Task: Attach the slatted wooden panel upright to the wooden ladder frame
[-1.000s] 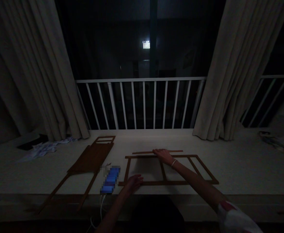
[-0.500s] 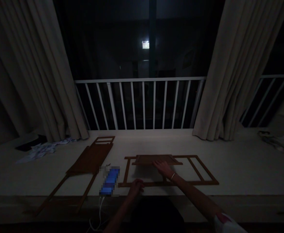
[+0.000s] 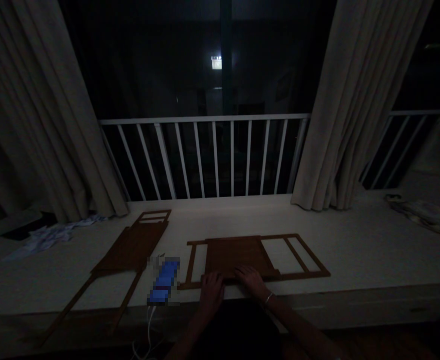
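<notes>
A wooden folding chair [image 3: 235, 252] lies flat on the ledge in front of me, its brown seat panel down inside the frame. My right hand [image 3: 252, 281] rests on the panel near its front edge, fingers stretched out. Beside it, my left hand [image 3: 212, 287] lies over the panel's near left edge with its fingers laid on the wood; its thumb is hard to see in the dim light. To the left, a second wooden folding chair [image 3: 131, 247] lies at a slant, its legs reaching past the ledge's front edge.
A blurred phone-like blue screen [image 3: 164, 282] with white cables [image 3: 149, 325] lies between the chairs. Crumpled papers [image 3: 50, 232] are at the far left. White railing [image 3: 204, 120] and grey curtains [image 3: 328, 125] stand behind the pale ledge [image 3: 358, 240]. Fabric [image 3: 426, 215] lies at right.
The seat panel, raised and tilted before, has swung down flat into the frame. My right hand has moved down with it, and my left hand has come onto its near edge. The view has shifted slightly.
</notes>
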Motion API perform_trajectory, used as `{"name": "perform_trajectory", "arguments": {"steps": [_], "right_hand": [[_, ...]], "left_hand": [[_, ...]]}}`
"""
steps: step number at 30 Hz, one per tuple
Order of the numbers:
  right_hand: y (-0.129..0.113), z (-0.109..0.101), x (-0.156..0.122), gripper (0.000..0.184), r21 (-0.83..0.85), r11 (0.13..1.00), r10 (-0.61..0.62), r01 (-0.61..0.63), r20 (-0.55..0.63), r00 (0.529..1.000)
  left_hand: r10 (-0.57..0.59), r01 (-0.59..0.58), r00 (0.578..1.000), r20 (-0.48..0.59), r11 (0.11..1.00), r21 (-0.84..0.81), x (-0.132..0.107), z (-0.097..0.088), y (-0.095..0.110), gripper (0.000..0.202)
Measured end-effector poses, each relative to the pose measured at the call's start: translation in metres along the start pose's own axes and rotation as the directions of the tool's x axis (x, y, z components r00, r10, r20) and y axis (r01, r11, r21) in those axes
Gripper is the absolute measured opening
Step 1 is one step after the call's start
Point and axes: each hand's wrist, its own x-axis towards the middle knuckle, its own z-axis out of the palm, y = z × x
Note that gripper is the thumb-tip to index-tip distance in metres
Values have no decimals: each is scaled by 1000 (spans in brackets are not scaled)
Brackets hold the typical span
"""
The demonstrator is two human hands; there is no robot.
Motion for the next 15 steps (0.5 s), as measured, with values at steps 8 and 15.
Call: {"name": "perform_trajectory", "arguments": {"steps": [8, 15], "right_hand": [[-3, 4, -9, 35, -60, 997, -37, 39, 41, 998], [2, 3, -8, 32, -110, 993, -44, 47, 34, 998]], "left_hand": [[-13, 8, 998, 58, 997, 77, 5, 26, -26, 29], [-46, 48, 999, 27, 994, -100, 10, 31, -38, 27]]}}
